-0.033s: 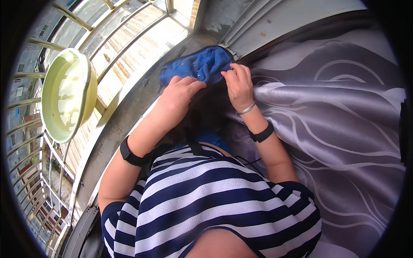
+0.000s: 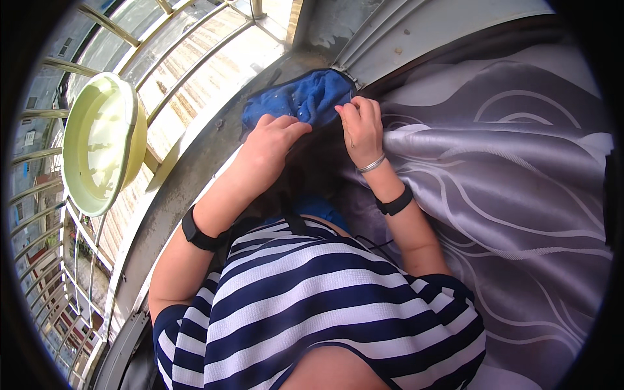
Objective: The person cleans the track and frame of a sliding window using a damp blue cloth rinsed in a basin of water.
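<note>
Blue cloth [image 2: 276, 104]: seeming soft; edges inviting pinching
Left hand [image 2: 268, 144]: touching edge, grip unclear
Right hand [image 2: 363, 130]: pinching narrowly, contents unclear

L hand [image 2: 268, 146], R hand [image 2: 364, 132] fwd, apart

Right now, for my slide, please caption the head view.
Left hand and right hand by blue cloth, green basin leftward.

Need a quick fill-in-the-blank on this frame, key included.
1. The cloth by the left hand is ____ in colour.
2. The silvery bracelet circles the ____ wrist.
3. The shirt has navy and white ____.
4. The pale green basin is on the person's ____ side.

Missing words: blue; right; stripes; left
</note>
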`<move>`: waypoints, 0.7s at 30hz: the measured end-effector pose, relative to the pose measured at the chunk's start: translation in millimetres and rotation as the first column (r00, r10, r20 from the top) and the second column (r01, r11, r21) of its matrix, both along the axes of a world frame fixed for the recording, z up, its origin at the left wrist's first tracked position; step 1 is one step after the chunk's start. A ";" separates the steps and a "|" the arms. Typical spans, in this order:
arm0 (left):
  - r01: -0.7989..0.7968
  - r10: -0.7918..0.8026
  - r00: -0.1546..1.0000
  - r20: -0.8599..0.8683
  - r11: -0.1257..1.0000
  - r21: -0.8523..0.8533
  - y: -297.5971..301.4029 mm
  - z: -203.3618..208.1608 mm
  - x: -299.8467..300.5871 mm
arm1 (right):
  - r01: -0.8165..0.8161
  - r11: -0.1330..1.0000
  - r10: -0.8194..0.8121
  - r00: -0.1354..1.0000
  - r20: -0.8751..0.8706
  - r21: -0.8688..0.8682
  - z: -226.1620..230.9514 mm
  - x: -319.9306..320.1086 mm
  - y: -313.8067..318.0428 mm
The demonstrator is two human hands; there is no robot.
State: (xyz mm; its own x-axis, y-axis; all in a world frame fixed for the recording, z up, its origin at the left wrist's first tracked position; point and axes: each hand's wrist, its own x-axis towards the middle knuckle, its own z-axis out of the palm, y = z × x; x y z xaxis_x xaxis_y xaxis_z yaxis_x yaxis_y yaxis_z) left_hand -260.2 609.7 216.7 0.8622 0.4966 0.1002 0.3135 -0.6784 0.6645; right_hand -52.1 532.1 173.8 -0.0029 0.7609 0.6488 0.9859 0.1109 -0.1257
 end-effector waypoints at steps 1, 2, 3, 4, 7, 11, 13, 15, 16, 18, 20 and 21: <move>-0.001 0.001 1.000 -0.008 1.000 0.001 -0.5 0.5 0.1 | 0.055 0.998 -0.056 0.998 -0.020 -0.043 -1.8 0.8 -0.7; 0.000 0.000 1.000 -0.004 1.000 0.003 -0.9 0.8 0.9 | 0.111 0.990 -0.114 0.993 -0.037 -0.086 -4.7 3.6 -1.7; 0.002 -0.002 1.000 0.001 1.000 0.005 -1.3 0.7 1.8 | 0.165 0.978 -0.173 0.984 -0.051 -0.129 -8.1 6.0 -1.6; 0.005 -0.005 1.000 0.006 1.000 0.007 -1.6 0.7 2.5 | 0.130 0.986 -0.139 0.987 -0.086 -0.105 -12.3 9.1 1.9; 0.019 -0.020 1.000 0.013 1.000 0.018 -2.4 0.6 4.8 | 0.090 0.993 -0.101 0.984 -0.146 -0.079 -18.7 13.0 9.9; 0.018 -0.018 1.000 0.013 0.999 0.032 -3.8 -0.5 6.4 | 0.071 0.980 -0.165 0.819 -0.550 -0.188 -13.4 29.1 3.7; 0.015 -0.017 0.999 0.035 0.999 0.048 -4.5 -1.0 6.6 | -0.009 0.967 -0.173 0.706 -0.686 -0.253 -3.7 33.4 2.3; 0.021 -0.022 0.999 0.030 0.999 0.037 -4.2 -0.6 7.3 | -0.113 0.954 -0.144 0.641 -0.754 -0.278 6.8 39.3 1.2; 0.022 -0.023 0.999 0.027 0.999 0.031 -4.2 -0.4 7.6 | -0.203 0.927 -0.164 0.537 -0.828 -0.315 11.1 45.3 -2.6; 0.015 -0.016 1.000 0.006 1.000 0.025 -3.9 -0.7 6.3 | -0.182 0.908 -0.194 0.617 -0.763 -0.378 24.5 35.0 -4.2; 0.009 -0.009 1.000 -0.002 1.000 0.023 -3.9 -0.5 5.4 | -0.090 0.943 -0.153 0.738 -0.657 -0.320 19.2 23.4 -1.9; 0.007 -0.007 1.000 0.000 1.000 0.024 -4.2 -0.4 5.3 | -0.028 0.969 -0.096 0.872 -0.480 -0.244 11.8 24.5 1.6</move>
State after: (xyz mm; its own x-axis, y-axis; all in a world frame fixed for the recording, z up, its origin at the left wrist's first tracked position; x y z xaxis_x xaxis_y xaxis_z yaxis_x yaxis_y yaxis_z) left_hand -254.9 605.5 216.2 0.8655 0.4881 0.1124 0.3085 -0.6964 0.6479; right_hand -27.6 533.6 185.6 0.2934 0.8845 0.3628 0.7954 -0.0153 -0.6059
